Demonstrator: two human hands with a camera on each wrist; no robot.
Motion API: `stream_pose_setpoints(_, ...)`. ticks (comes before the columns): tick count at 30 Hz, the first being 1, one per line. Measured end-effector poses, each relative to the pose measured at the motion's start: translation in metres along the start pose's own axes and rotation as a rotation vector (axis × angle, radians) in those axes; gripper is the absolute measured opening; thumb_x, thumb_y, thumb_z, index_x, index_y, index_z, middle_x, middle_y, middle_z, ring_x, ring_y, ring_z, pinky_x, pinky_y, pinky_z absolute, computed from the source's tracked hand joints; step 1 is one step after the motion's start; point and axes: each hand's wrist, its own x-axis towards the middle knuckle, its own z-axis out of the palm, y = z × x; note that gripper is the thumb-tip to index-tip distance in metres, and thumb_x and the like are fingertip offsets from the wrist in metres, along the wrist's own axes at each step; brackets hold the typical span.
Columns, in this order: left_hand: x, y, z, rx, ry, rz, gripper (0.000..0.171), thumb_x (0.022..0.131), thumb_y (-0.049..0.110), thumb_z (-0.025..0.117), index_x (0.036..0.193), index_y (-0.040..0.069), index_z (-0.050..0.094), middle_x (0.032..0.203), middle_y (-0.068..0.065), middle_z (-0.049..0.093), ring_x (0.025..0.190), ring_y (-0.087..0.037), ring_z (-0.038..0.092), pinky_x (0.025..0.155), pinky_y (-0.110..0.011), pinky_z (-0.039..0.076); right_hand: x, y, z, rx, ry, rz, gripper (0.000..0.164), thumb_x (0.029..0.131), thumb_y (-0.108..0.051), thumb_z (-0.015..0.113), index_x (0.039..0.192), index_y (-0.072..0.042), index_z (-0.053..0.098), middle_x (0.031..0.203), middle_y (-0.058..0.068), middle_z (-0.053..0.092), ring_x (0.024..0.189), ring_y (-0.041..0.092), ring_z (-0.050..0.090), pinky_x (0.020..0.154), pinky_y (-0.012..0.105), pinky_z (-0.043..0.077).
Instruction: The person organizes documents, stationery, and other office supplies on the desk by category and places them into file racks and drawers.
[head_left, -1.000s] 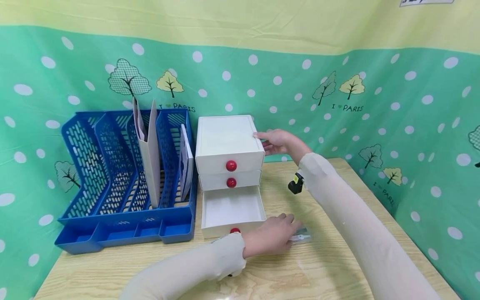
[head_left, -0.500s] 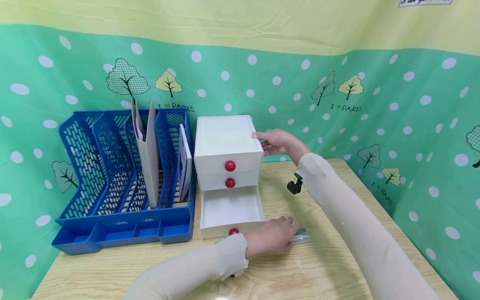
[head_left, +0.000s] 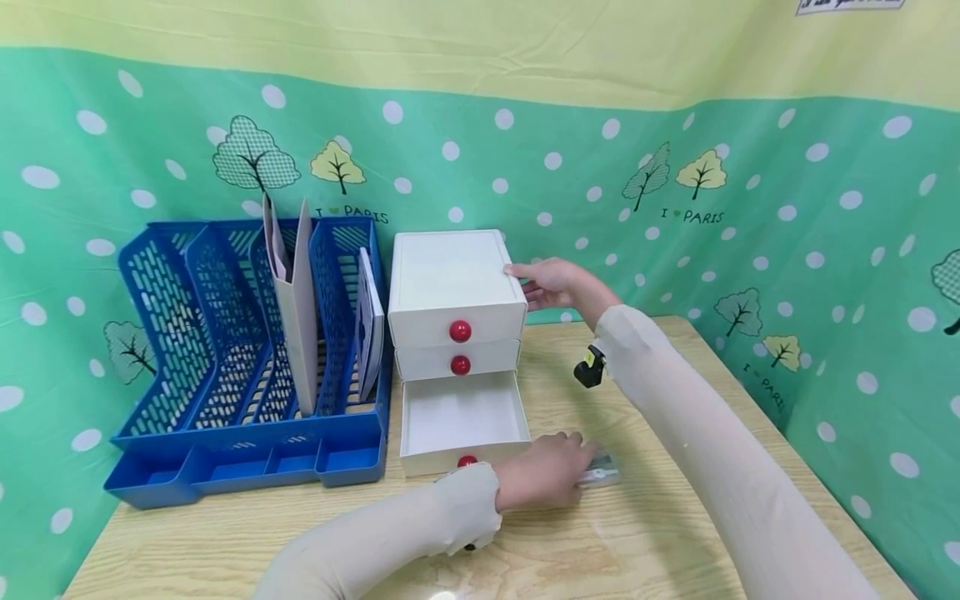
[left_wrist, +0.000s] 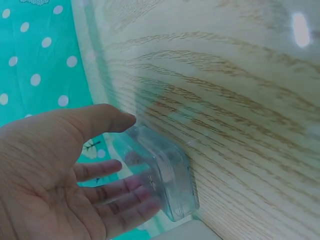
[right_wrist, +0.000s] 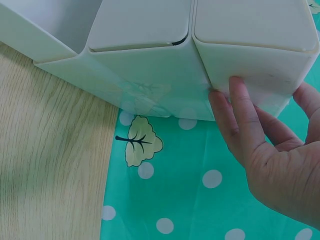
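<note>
A small clear plastic case (head_left: pixel 600 475) lies on the table to the right of a pulled-out drawer. My left hand (head_left: pixel 545 472) is over its near side; in the left wrist view the relaxed fingers (left_wrist: pixel 127 202) overlap the clear case (left_wrist: pixel 175 175), the thumb apart from them by its corner. At the back stands a white drawer cabinet (head_left: pixel 450 271) with red knobs. Its bottom drawer (head_left: pixel 431 462) is out and looks bare inside. My right hand (head_left: pixel 558 283) rests on the cabinet's right side, straight fingers (right_wrist: pixel 245 112) against the wall and thumb at the top edge.
A blue file rack (head_left: pixel 247 454) stands left of the cabinet, holding a light folder (head_left: pixel 298 333) and a thin white booklet (head_left: pixel 370 333). Small trays run along its front. A dotted green and yellow cloth (head_left: pixel 600 167) hangs behind the wooden table (head_left: pixel 570 550).
The left hand and sleeve shift very slightly to the right by the case. The right hand, cabinet and drawer keep their places; the head view drifts a little at first.
</note>
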Motion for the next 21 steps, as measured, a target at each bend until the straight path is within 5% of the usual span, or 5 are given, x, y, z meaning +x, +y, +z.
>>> stream_pose_setpoints(7, 0.0038, 0.0007, 0.0019, -0.03, -0.023, -0.013, 0.067, 0.081, 0.029, 0.082, 0.14, 0.019, 0.052, 0.114, 0.003, 0.064, 0.092, -0.008, 0.059, 0.072, -0.02, 0.049, -0.0005, -0.0003, 0.0006, 0.016, 0.004, 0.014, 0.065, 0.104, -0.04, 0.055, 0.153, -0.003, 0.032, 0.124, 0.017, 0.058, 0.102, 0.023, 0.064, 0.094, 0.035, 0.059)
stream_pose_setpoints(21, 0.0071, 0.0087, -0.0065, -0.028, -0.072, -0.077, 0.06, 0.078, 0.03, 0.085, 0.13, 0.019, 0.058, 0.106, 0.006, 0.063, 0.086, -0.007, 0.056, 0.07, -0.02, 0.049, 0.002, 0.0016, -0.0007, 0.009, -0.008, 0.005, 0.084, 0.104, -0.04, 0.055, 0.162, -0.004, 0.008, 0.129, 0.018, 0.054, 0.108, 0.025, 0.061, 0.099, 0.037, 0.057)
